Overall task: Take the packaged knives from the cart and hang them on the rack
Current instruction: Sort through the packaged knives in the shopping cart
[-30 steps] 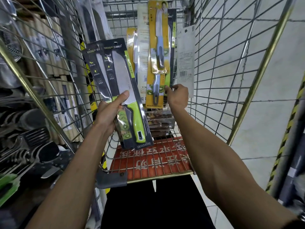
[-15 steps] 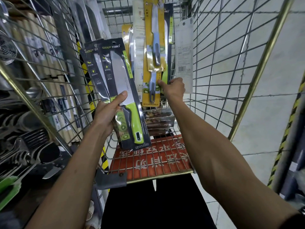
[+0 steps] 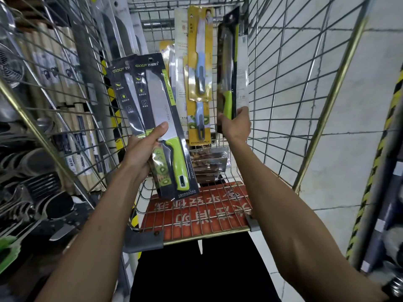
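Now: knife packs (image 3: 157,118) in left hand (image 3: 141,150), right hand (image 3: 237,127).

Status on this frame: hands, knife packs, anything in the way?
Left hand grips two black knife packs. Right hand holds a third black pack upright by its bottom. Yellow packs lean in the cart; nothing blocks either hand.

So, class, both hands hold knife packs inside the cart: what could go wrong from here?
1. The left hand grips two stacked black packs low down; the rear one could slip out.
2. The right hand holds its tall pack by the bottom end only, so it might tip against the cart wall.
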